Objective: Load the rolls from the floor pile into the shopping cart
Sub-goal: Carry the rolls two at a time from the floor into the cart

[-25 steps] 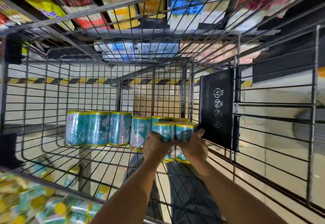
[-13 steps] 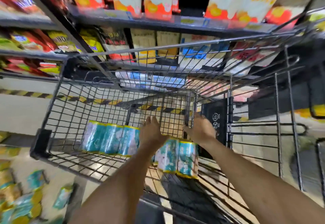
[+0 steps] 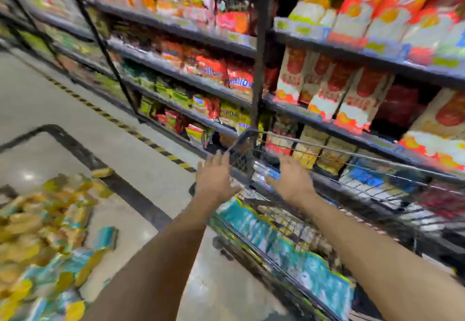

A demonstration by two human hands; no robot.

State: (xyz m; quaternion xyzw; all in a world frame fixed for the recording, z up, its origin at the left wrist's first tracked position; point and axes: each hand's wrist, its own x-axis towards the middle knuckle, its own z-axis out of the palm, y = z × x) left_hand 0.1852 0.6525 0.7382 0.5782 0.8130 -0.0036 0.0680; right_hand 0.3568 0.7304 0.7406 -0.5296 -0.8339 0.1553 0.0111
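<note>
At the front edge of the shopping cart (image 3: 327,145), left hand (image 3: 217,178) and right hand (image 3: 292,179) are held spread and empty; the floor pile (image 3: 42,232) is located lower left, nearest the left hand.

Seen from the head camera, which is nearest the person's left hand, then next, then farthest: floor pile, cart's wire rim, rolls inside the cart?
1. cart's wire rim, right beside the left hand.
2. rolls inside the cart, just below the hand.
3. floor pile, far off to its left and lower down.
</note>
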